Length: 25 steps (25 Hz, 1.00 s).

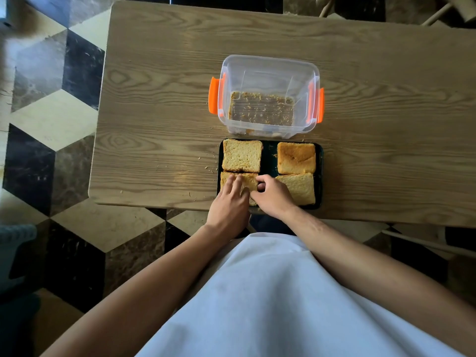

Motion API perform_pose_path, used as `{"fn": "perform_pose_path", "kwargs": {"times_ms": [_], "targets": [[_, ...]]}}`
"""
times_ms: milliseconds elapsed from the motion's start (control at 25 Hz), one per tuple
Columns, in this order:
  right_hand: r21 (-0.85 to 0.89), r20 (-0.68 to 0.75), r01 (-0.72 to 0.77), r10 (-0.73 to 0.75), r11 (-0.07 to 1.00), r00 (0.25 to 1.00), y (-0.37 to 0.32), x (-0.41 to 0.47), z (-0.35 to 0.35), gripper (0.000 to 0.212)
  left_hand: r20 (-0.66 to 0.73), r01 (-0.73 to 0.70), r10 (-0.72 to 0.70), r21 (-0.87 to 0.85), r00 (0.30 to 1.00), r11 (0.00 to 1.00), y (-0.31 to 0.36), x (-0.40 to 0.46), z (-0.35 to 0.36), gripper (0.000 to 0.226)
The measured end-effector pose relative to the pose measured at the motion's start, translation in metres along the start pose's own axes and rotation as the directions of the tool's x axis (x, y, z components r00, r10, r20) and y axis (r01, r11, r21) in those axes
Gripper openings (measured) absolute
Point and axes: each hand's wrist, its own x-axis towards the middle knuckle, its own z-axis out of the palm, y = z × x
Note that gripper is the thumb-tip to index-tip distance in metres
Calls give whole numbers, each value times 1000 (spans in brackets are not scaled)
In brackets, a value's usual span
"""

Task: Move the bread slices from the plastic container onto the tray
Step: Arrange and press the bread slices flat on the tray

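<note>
A dark tray (pixel 269 157) lies at the table's near edge with several bread slices on it: one at the far left (pixel 241 155), a darker toasted one at the far right (pixel 296 157), one at the near right (pixel 300 188). The near-left slice (pixel 249 179) lies partly under both hands. My left hand (pixel 230 202) rests flat on it with fingers spread. My right hand (pixel 271 194) touches its right edge with curled fingers. The clear plastic container (pixel 268 73) with orange clips stands just behind the tray and holds only crumbs.
The wooden table (pixel 159 99) stretches wide to the left and right of the tray. Crumbs lie scattered left of the tray. A patterned tile floor (pixel 51 124) runs along the left. Chair parts (pixel 438 14) show at the far right.
</note>
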Motion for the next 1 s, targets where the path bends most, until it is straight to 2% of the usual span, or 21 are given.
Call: {"fn": "perform_pose_path", "kwargs": {"times_ms": [160, 320, 400, 480, 560, 640, 760, 920, 1000], "targets": [[65, 14, -30, 29, 997, 999, 3, -4, -3, 49, -76, 5, -9, -57, 997, 998, -3, 0, -7, 54], [85, 12, -36, 35, 996, 999, 3, -5, 0, 47, -2, -108, 110, 171, 994, 979, -9, 0, -2, 52], [98, 19, -52, 50, 994, 999, 3, -3, 1, 50, 10, -133, 134, 198, 991, 971, -13, -2, -2, 54], [116, 30, -70, 67, 991, 997, 6, -1, 0, 49, -6, -114, 116, 144, 993, 983, -13, -3, -2, 56], [123, 18, -76, 74, 990, 997, 8, 2, -1, 47, -51, -60, 61, 19, 997, 998, -11, -4, -5, 55], [110, -55, -61, 67, 992, 996, 6, 5, -1, 46, -121, -23, 16, -56, 993, 998, -12, 0, -10, 58], [89, -149, -28, 41, 996, 988, -6, 16, -1, 53, -126, -23, 23, 2, 992, 1000, -14, 10, -15, 76], [59, -119, -30, 36, 998, 992, -19, 28, 0, 60, -34, -11, 12, 40, 999, 999, -18, 18, -11, 82], [46, -93, -42, 46, 998, 995, -20, 32, -1, 56, -25, 3, -2, 29, 1000, 1000, -16, 18, -10, 83]]}}
